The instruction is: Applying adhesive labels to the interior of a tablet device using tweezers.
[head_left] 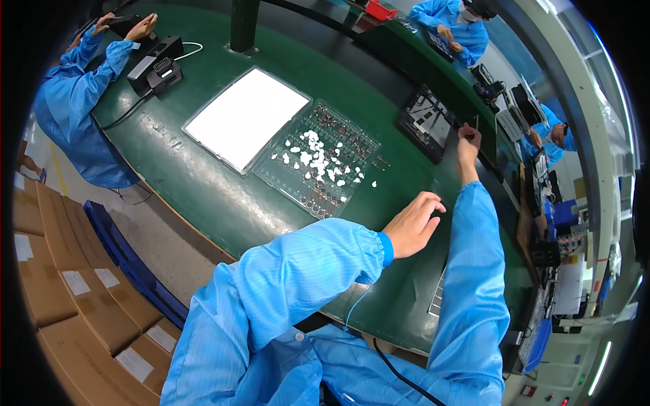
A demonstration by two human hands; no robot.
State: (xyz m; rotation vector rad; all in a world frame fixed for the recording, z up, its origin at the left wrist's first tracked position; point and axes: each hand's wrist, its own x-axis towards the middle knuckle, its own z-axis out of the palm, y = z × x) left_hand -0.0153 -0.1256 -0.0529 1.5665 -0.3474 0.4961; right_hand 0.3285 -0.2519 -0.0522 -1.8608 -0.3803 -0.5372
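My left hand [414,223] hovers over or rests on the green table, fingers loosely bent and thumb apart, with nothing seen in it. Farther right, my right hand [468,143] has its fingers pinched together; what they hold, if anything, is too small to make out. Just left of it lies a dark open device [426,123] with its inside parts showing. A clear tray [288,177] holds rows of small round parts with thin leads, and a scatter of white bits [317,157] lies on top. Beside that tray is another clear tray with a white sheet [249,118].
A green post [244,27] rises from the table [223,196]. Black boxy equipment [159,64] with cables stands at the far left, near a co-worker in blue [81,101]. Cardboard boxes [88,298] are stacked at the lower left. Two more people work beyond the raised ledge [413,57].
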